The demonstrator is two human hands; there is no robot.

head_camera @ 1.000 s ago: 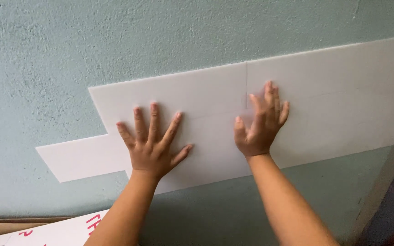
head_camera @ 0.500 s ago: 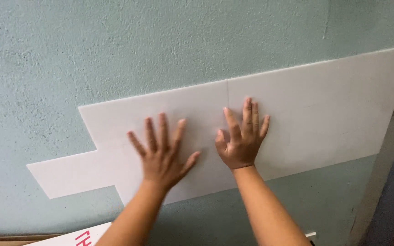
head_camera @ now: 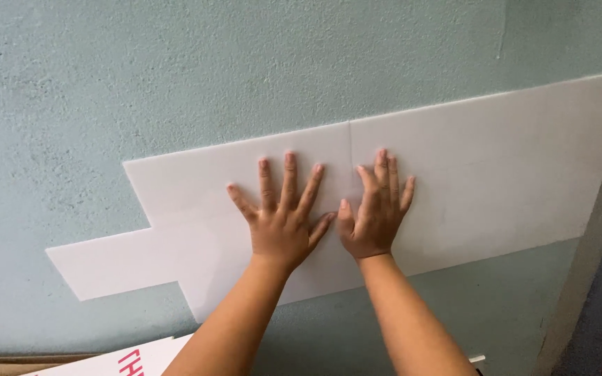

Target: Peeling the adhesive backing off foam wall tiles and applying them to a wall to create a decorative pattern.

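1. White panels (head_camera: pixel 496 167), smooth and matt, lie flat against a rough pale green wall (head_camera: pixel 175 69), set in staggered rows with a thin vertical seam (head_camera: pixel 350 143) between two of them
2. The left hand (head_camera: pixel 281 221) presses palm-flat on the panel left of the seam, fingers spread wide and straight, gripping nothing
3. The right hand (head_camera: pixel 374 216) lies flat just right of the seam, fingers extended and closer together; the two thumbs nearly touch
4. Below, near the left forearm, a white sheet with pink lettering (head_camera: pixel 123 362) shows at the bottom edge
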